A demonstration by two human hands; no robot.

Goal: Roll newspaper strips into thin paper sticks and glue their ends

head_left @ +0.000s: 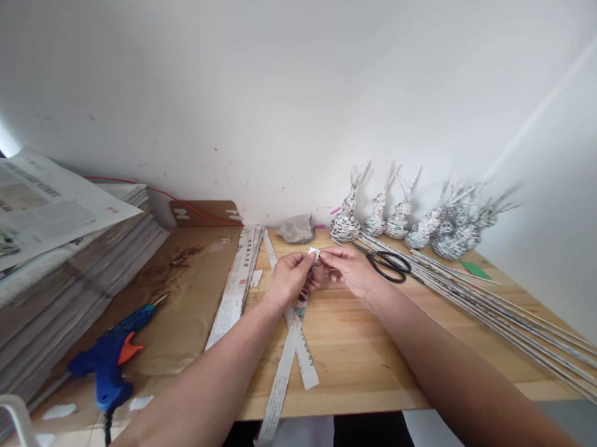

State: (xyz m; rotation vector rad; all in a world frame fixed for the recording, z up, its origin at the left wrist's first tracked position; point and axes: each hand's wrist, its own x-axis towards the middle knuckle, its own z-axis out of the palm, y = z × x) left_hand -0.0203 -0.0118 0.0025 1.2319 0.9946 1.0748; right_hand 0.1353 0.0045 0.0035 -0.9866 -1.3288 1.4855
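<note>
My left hand [292, 276] is closed, pinching a newspaper strip [286, 361] near its top end. A small white folded bit of that strip pokes up between the fingertips. From the hand the strip runs down past the table's front edge. My right hand [349, 269] meets it from the other side, thumb and fingers pinched at the same folded end; the fingers partly hide it. A second newspaper strip [309, 370] lies on the table beneath, crossing the held one. Black-handled scissors [393, 266] rest just right of my right hand.
Left, a blue glue gun [110, 353] lies on cardboard [191, 269] before stacked newspapers [81, 275]. More cut strips [236, 287] lie alongside. A greyish lump [296, 229] and several woven paper figures [346, 224] stand by the wall. Long thin paper rods [483, 307] cover the right side.
</note>
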